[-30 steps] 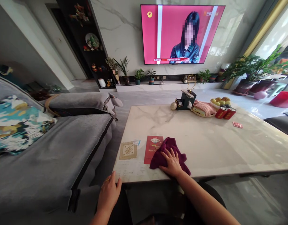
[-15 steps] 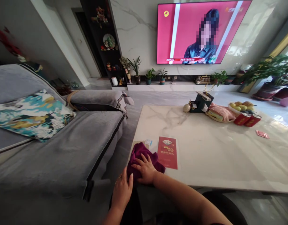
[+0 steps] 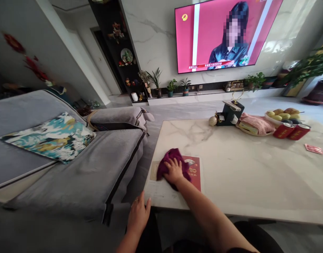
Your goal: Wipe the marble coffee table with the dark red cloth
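Note:
A dark purple cloth (image 3: 172, 154) lies bunched on the light marble-patterned table (image 3: 243, 179), near its left corner. My right hand (image 3: 174, 171) rests on top of it, palm down and fingers spread, pressing the cloth onto the surface. Partly beneath the cloth is a red printed card (image 3: 196, 182) with gold lettering; its left side is covered. A small beige patch (image 3: 154, 171) shows just left of the cloth. My left hand (image 3: 138, 215) is at the table's near left corner, fingers extended and holding nothing.
Farther back on the table stand a dark green box (image 3: 233, 114), a basket with a pink cloth (image 3: 258, 124), a fruit bowl (image 3: 285, 116) and two red cans (image 3: 291, 131). A red packet (image 3: 314, 149) lies at right. The grey sofa (image 3: 98, 165) is on the left.
My right hand has slid the purple cloth forward and right, from the table's corner partly over the red card. My left hand stays by the corner, now apart from the cloth.

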`<state>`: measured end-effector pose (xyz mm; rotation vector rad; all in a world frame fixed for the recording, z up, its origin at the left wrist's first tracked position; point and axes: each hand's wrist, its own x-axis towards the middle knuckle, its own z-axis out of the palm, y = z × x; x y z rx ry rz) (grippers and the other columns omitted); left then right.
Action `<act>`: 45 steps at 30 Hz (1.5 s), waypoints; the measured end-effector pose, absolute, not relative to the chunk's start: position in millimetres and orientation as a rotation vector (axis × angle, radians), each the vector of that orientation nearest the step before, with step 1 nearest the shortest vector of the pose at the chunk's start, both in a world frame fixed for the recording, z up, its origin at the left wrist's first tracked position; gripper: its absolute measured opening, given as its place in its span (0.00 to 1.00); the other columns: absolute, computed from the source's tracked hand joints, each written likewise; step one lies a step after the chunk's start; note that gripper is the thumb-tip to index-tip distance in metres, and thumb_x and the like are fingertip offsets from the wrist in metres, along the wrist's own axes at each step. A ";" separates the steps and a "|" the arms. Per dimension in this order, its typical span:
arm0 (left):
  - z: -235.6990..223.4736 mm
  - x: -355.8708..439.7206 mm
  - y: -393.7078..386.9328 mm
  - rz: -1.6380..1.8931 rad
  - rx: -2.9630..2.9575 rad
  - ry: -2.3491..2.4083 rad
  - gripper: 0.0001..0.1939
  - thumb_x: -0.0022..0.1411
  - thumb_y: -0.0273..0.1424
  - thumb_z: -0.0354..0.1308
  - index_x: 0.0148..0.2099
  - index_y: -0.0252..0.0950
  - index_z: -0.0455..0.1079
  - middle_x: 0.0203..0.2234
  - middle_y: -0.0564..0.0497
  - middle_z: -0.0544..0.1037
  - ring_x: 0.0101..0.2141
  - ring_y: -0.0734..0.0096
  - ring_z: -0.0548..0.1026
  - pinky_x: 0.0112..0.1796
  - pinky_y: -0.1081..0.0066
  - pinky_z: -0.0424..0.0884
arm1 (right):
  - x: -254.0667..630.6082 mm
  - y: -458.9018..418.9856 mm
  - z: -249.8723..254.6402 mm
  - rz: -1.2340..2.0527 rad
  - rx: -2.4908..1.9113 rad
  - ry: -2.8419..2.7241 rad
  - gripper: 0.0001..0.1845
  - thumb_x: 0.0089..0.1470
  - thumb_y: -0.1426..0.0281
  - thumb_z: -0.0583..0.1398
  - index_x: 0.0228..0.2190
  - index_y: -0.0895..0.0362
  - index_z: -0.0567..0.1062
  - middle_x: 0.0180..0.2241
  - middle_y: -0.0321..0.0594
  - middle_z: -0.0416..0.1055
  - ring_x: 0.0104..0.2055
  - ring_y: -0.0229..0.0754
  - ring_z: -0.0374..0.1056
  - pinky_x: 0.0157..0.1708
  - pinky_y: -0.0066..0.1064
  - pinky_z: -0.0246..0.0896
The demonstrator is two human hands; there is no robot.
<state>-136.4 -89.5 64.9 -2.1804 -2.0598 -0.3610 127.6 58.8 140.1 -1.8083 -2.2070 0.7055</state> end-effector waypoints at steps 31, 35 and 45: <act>40.1 4.9 -125.1 0.071 -2.278 -2.079 0.47 0.74 0.40 0.61 0.83 0.16 0.55 0.83 0.11 0.51 0.83 0.19 0.53 0.79 0.28 0.55 | 564.3 -75.0 80.6 0.242 -2.454 -1.157 0.45 0.70 0.49 0.52 0.80 0.54 0.64 0.84 0.54 0.56 0.87 0.71 0.41 0.82 0.75 0.38; 55.9 7.8 -118.6 0.147 -2.355 -2.030 0.46 0.74 0.36 0.61 0.85 0.21 0.54 0.84 0.16 0.52 0.83 0.24 0.53 0.80 0.29 0.56 | 563.1 -76.1 84.8 0.250 -2.464 -1.168 0.45 0.71 0.50 0.52 0.81 0.53 0.63 0.85 0.53 0.56 0.87 0.70 0.40 0.82 0.73 0.37; 95.1 4.4 -58.5 0.374 -2.893 -1.526 0.56 0.63 0.31 0.68 0.88 0.34 0.50 0.87 0.31 0.45 0.86 0.41 0.43 0.84 0.39 0.44 | 548.3 -113.4 82.7 0.287 -2.467 -1.422 0.43 0.69 0.49 0.52 0.80 0.44 0.66 0.83 0.44 0.62 0.88 0.65 0.45 0.83 0.72 0.43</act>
